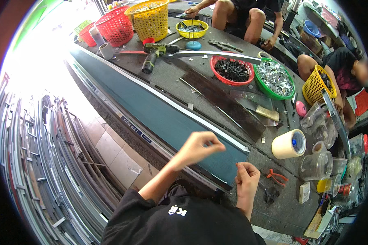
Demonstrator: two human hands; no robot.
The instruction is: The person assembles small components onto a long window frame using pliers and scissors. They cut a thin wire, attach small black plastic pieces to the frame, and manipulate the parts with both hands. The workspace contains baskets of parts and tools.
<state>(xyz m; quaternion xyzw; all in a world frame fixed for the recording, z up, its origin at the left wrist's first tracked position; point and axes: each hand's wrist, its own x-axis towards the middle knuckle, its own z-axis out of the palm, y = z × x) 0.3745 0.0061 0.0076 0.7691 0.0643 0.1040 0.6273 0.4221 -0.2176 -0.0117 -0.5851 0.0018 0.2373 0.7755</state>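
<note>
A long dark green-grey panel [159,114] with a white strip along its far edge runs diagonally across the worktable. Above its near end hovers my left hand [198,149], slightly blurred, fingers curled and thumb and forefinger brought together; anything between them is too small to make out. Just beyond the panel's right end, my right hand [247,176] is closed in a pinch, with a tiny reddish spot at the fingertips that I cannot identify. Orange-handled pliers [277,178] and dark-handled scissors [269,196] lie beside my right hand.
A cordless drill [153,55], tape roll [289,144], brown strip [225,102], red basket [232,81] and green basket [291,83] of small parts occupy the table. Metal profiles [49,163] are stacked at left. Two other people sit across the table.
</note>
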